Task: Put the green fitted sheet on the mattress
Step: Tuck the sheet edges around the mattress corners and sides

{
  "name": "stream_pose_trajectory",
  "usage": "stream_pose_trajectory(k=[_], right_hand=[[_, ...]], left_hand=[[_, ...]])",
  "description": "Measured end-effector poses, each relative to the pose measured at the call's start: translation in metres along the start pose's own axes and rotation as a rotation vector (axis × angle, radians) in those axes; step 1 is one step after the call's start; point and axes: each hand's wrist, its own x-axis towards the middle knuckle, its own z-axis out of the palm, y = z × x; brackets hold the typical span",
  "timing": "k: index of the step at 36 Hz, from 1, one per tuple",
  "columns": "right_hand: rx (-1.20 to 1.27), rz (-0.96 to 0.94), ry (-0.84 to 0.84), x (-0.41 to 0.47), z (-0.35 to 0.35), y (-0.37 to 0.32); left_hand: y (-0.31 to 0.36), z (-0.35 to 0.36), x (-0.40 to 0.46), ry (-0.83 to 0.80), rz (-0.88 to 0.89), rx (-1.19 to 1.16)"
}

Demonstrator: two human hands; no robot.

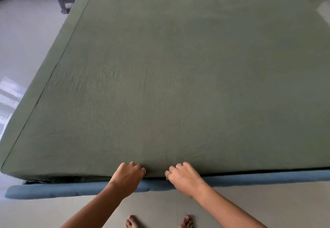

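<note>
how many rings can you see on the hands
3. One on the left hand, on a finger at the green fitted sheet edge; two on the right hand, one near the top knuckles, one lower. Curled fingers may hide more.

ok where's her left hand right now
In the head view, the left hand grips the green sheet at the mattress's near edge, just left of the right hand.

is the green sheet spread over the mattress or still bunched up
Spread: the sheet lies flat across the top and down the left side, faint wrinkles only. Both hands grip its near edge.

Bare forearms, bare feet (159,221); rings (178,165) on fingers.
</note>
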Motion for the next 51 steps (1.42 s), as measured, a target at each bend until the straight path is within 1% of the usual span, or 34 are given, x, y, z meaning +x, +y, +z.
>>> stream_pose_trajectory(k=[1, 3, 5, 7, 8, 11, 13, 16, 17, 19, 22, 25, 26, 27, 28, 29, 30, 32, 35, 36, 38, 39, 42, 43, 45, 46, 47, 50, 51], right_hand=[[-0.018, 0.004, 0.018, 0.0, 0.0, 0.002], [-0.044, 0.011, 0.056, 0.0, -0.004, 0.008], [-0.07, 0.011, 0.107, -0.004, -0.002, 0.017], [-0.093, 0.048, 0.145, -0.014, 0.002, 0.031], [-0.098, 0.067, 0.149, -0.02, 0.005, 0.039], [-0.13, 0.129, 0.117, -0.044, 0.016, 0.069], [-0.153, 0.152, 0.114, -0.057, 0.017, 0.089], [-0.198, 0.114, 0.125, -0.07, 0.016, 0.106], [-0.195, 0.086, 0.122, -0.071, 0.018, 0.108], [-0.148, 0.039, 0.056, -0.07, 0.023, 0.11], [-0.038, 0.063, -0.022, -0.067, 0.013, 0.1], [0.025, 0.053, -0.034, -0.07, 0.014, 0.093], [0.035, 0.048, -0.021, -0.074, 0.015, 0.091], [0.054, 0.045, 0.036, -0.077, 0.017, 0.09], [0.074, 0.041, 0.006, -0.079, 0.02, 0.09], [0.112, 0.08, -0.023, -0.078, 0.024, 0.094], [0.114, 0.104, 0.006, -0.077, 0.03, 0.098], [0.048, 0.124, 0.041, -0.08, 0.03, 0.101], [0.017, 0.153, 0.083, -0.091, 0.035, 0.111], [0.023, 0.173, 0.077, -0.096, 0.039, 0.118], [0.013, 0.221, 0.057, -0.109, 0.044, 0.135], [0.007, 0.241, 0.053, -0.116, 0.046, 0.145], [-0.001, 0.286, 0.032, -0.134, 0.048, 0.173], [-0.013, 0.281, 0.026, -0.14, 0.047, 0.179], [-0.078, 0.207, 0.033, -0.146, 0.045, 0.189], [-0.098, 0.161, 0.029, -0.147, 0.046, 0.193], [-0.102, 0.133, 0.02, -0.148, 0.05, 0.196], [-0.061, 0.08, 0.024, -0.146, 0.042, 0.198], [-0.036, 0.066, 0.0, -0.146, 0.036, 0.197]], left_hand=[[0.002, -0.005, 0.002, -0.022, -0.025, 0.01], [0.006, -0.012, 0.008, 0.004, -0.09, 0.057], [0.012, -0.011, 0.015, -0.05, -0.106, 0.015], [0.015, 0.0, 0.026, -0.007, -0.114, -0.057], [0.022, -0.001, 0.03, 0.026, -0.098, -0.036], [0.041, -0.009, 0.044, 0.036, -0.052, 0.022], [0.053, -0.015, 0.059, 0.049, -0.014, 0.014], [0.072, -0.035, 0.07, 0.04, 0.053, 0.005], [0.077, -0.04, 0.072, -0.009, 0.027, -0.017], [0.084, -0.036, 0.079, -0.052, -0.004, 0.005], [0.088, -0.04, 0.072, -0.086, -0.046, -0.017], [0.089, -0.04, 0.063, -0.106, -0.061, -0.038], [0.09, -0.04, 0.06, -0.108, -0.049, -0.038], [0.092, -0.04, 0.059, -0.12, -0.046, -0.028], [0.093, -0.041, 0.059, -0.133, -0.044, -0.015], [0.095, -0.041, 0.06, -0.144, -0.045, 0.0], [0.097, -0.041, 0.062, -0.152, -0.052, 0.018], [0.104, -0.044, 0.071, -0.141, -0.061, 0.029], [0.12, -0.051, 0.084, -0.078, -0.055, 0.027], [0.126, -0.05, 0.091, -0.104, -0.048, 0.015], [0.133, -0.044, 0.11, -0.072, -0.031, -0.011], [0.136, -0.038, 0.121, -0.029, -0.017, 0.008], [0.157, -0.074, 0.129, -0.024, 0.04, 0.111], [0.163, -0.083, 0.132, -0.077, 0.094, 0.142], [0.171, -0.083, 0.144, -0.11, 0.195, 0.186], [0.173, -0.084, 0.15, -0.093, 0.208, 0.22], [0.175, -0.088, 0.153, -0.111, 0.208, 0.23], [0.177, -0.099, 0.151, -0.142, 0.184, 0.188], [0.175, -0.099, 0.149, -0.145, 0.194, 0.19]])
